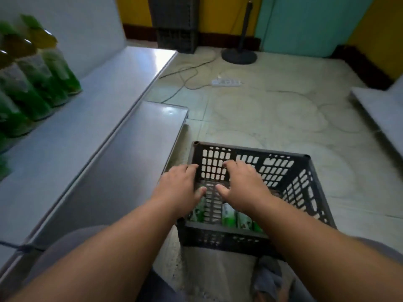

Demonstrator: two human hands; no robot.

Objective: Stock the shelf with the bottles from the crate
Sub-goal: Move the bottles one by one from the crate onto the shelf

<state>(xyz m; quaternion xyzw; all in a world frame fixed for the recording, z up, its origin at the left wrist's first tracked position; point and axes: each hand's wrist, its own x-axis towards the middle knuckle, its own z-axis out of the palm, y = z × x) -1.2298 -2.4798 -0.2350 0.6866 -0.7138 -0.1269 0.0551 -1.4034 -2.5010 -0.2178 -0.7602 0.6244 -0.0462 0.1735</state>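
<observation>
A black plastic crate (305, 179) stands on the floor in front of me. Green-labelled bottles (229, 215) lie at its near end, partly hidden by my arms. My left hand (177, 188) hovers over the crate's left side, fingers spread and holding nothing. My right hand (243, 186) hovers beside it over the crate's middle, also spread and empty. Several green bottles (43, 77) stand in a row on the grey shelf (91, 110) at the far left.
A lower grey shelf board (130, 162) juts out just left of the crate. A white power strip (225, 82) with cables and a round stand base (239, 56) lie on the tiled floor beyond. Another grey shelf (383, 114) is at the right.
</observation>
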